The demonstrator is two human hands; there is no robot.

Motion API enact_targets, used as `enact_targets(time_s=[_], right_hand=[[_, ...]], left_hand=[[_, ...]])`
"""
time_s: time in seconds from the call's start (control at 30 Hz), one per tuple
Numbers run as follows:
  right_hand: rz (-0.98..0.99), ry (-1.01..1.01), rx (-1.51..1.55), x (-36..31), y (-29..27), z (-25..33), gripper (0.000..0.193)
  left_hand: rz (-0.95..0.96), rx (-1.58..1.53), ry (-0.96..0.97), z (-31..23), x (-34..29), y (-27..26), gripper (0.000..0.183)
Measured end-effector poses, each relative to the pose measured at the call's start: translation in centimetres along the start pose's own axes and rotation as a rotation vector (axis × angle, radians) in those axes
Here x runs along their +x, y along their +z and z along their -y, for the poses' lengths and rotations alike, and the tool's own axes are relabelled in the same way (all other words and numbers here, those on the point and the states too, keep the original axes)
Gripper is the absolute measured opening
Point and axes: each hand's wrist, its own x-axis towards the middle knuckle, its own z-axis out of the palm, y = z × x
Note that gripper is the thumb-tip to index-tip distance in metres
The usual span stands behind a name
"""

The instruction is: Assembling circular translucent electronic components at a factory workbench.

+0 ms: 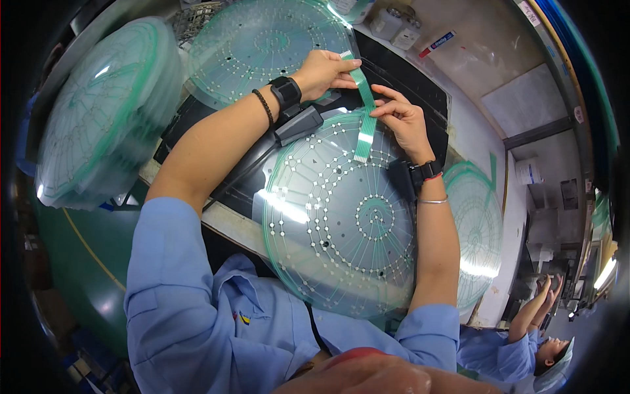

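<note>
My left hand (323, 71) and right hand (405, 125), raised over the far edge of the middle round sheet (341, 230), which serves as landmark. Left fingers: thumb and forefinger pressed together, pinching the upper end of a green ribbon strip (365, 95). Right fingers: thumb and another fingertip pinching the strip's right edge near mid-length, forefinger extended above. The strip hangs between my hands and its striped lower end lies over the far part of the middle round sheet; I cannot tell whether the two are joined. The sheet itself is translucent, with a green rim and rings of pale square pads linked by fine lines. At my wrists: a black wrist device (286, 93) with a beaded bracelet (263, 108) on the left; a silver bangle (433, 201) on the right.

Outward from the middle round sheet: beyond it, a second round sheet (269, 43) on the black surface (420, 85); to its left, a tall stack of round sheets (92, 111); to its right, a further green-lined sheet (469, 217). Far beyond it stand pale bottles (407, 34), near a red-and-white tube (438, 43). Well to its lower right, a co-worker (515, 354) has both arms raised.
</note>
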Motion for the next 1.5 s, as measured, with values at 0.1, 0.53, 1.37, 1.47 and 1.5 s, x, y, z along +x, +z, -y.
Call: enact_targets(time_s=[0.1,0.53,1.37,1.47,1.5], right_hand=[[0.057,-0.043,-0.069,0.2,-0.2,-0.1,0.016],[0.090,-0.097,-0.103,0.2,-0.4,-0.5,0.017],[0.092,-0.043,-0.027,-0.3,-0.3,0.3,0.027],[0.089,-0.064,-0.039,-0.2,-0.5,0.0,0.027],[0.088,-0.089,-0.043,-0.2,-0.3,0.2,0.028]], left_hand=[[0.000,0.023,0.000,0.2,0.0,-0.4,0.022],[0.066,-0.041,0.002,0.2,0.6,-1.4,0.028],[-0.064,0.033,0.137,-1.2,-1.5,-0.5,0.069],[-0.063,0.049,0.145,-1.3,-1.5,-0.3,0.068],[-0.063,0.049,0.140,-1.3,-1.6,-0.4,0.068]])
